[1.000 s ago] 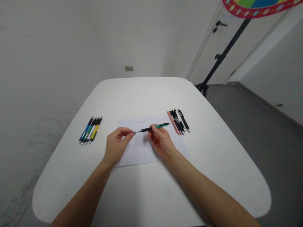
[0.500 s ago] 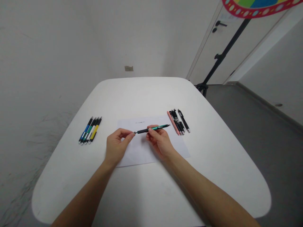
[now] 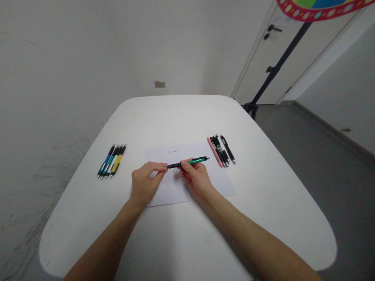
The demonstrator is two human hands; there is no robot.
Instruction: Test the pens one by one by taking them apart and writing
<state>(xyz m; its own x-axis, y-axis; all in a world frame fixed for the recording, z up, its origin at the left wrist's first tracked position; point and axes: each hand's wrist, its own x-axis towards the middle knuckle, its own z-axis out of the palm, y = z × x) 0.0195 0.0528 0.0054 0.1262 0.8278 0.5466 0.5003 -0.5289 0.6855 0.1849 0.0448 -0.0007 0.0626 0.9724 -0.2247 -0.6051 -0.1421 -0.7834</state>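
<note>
Nearest, bare forearms reach in from the bottom edge, and the left hand (image 3: 143, 184) and right hand (image 3: 197, 179) meet above the middle of the table, both nearly closed around one object. The right hand pinches a green-and-black pen (image 3: 193, 160) between thumb and forefinger, while the left hand's fingertips (image 3: 161, 166) close on its narrow black end. The pen therefore spans the gap between the hands, lying almost level over a sheet of printed paper (image 3: 172, 191) – a two-ended hold that seems meant to steady it. Left of the sheet, four pens with blue, green, white and yellow barrels (image 3: 111, 160) lie side by side; to its right, a pink pen (image 3: 214, 151) and black pens (image 3: 223, 153) form a similar row, perhaps placed to keep them sorted. All rest on a rounded white table (image 3: 181, 238). Farther off, a black tripod stand (image 3: 278, 62) rises before a white door (image 3: 253, 58), beneath a red-rimmed colourful disc (image 3: 319, 6).
</note>
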